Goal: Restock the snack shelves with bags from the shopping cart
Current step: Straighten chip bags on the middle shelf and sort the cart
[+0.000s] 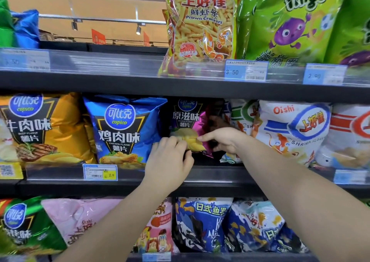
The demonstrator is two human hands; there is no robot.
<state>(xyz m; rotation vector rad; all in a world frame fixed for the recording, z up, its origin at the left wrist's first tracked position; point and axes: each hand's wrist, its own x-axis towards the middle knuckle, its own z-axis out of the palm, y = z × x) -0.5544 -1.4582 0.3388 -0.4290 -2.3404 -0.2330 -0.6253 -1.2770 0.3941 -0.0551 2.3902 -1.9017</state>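
**Hands holding a black chip bag at the middle snack shelf**

Two bare forearms are stretching in from 6 o'clock, and the hands are meeting just below the centre of the view. Between them a black and purple Copico bag (188,117) is standing upright in the row on the middle shelf (220,174).

The left hand (170,157) is curling its fingers over the bag's lower corner at 8 o'clock, knuckles facing the camera. The right hand (222,139) is gripping the bag's edge at 4 o'clock. Its thumb is lying across the printed potato slices and its other fingers are wrapping behind the purple side. The bag's base is hiding behind the hands, so it is unclear whether it is resting on the shelf.

At the bag's 9 o'clock a blue chicken-flavour bag (124,129) is touching it, and an orange beef-flavour bag (40,125) is standing further out that way. At 3 o'clock white Oishi shrimp bags (290,129) are crowding close. A price tag (100,172) reading 2.9 is sitting on the shelf rail at 8 o'clock.

At 12 o'clock, one shelf up, a prawn crackers bag (200,27) is standing beside green onion rings bags (290,21). At 6 o'clock, one shelf down, blue fish-cracker bags (202,221) are standing. A pink Oishi bag (80,217) and a green Copico bag (24,225) are sitting out toward 7 o'clock.
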